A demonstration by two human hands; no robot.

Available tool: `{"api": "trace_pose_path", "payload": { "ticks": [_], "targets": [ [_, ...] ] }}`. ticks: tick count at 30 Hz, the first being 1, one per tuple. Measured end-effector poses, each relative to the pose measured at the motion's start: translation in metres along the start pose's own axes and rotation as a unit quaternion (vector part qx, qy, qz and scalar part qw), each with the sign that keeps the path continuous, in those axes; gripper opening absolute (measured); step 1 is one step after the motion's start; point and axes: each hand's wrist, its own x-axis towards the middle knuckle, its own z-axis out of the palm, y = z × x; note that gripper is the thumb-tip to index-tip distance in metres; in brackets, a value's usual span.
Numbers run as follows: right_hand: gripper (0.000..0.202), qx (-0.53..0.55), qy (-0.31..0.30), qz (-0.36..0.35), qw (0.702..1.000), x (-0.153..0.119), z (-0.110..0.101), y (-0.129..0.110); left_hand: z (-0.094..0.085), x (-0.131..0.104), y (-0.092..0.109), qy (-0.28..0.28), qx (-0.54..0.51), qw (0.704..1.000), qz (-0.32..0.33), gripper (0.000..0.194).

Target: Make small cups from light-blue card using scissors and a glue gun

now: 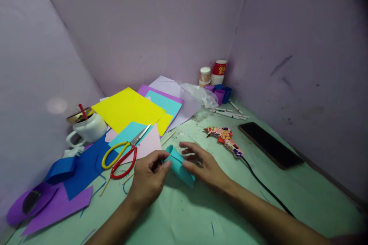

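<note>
Tabletop (184, 214), pale green, spreads beneath your fingers. Beyond your left fingertips lies the big yellow sheet (129, 109), overlapping other coloured paper. Well off to the right of your right fingers is the dark phone (270, 144), lying flat. Scissors (133, 141) with one yellow and one red handle lie just left of your left fingers, blades slightly parted and pointing away from you. Your patterned glue gun (225, 138) sits between your right fingers and the phone. Smallest is the turquoise paper roll (181, 169), tilted between your hands: your left hand (149, 174) has thumb and fingers clamped on its upper end, while your right hand (205, 166) touches its side with the thumb, fingers apart.
</note>
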Motion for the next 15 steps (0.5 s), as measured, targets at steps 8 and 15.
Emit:
{"api": "trace_pose_path", "payload": {
  "ticks": [8, 15],
  "targets": [
    [0.028, -0.146, 0.083, -0.211, 0.963, -0.006, 0.002, -0.021, 0.003, -0.009, 0.009, -0.052, 0.056, 0.983, 0.165, 0.013],
    [0.030, -0.240, 0.079, -0.294, 0.922, -0.011, -0.001, -0.024, 0.006, -0.012, 0.012, -0.088, 0.044, 0.972, 0.213, 0.018]
  ]
}}
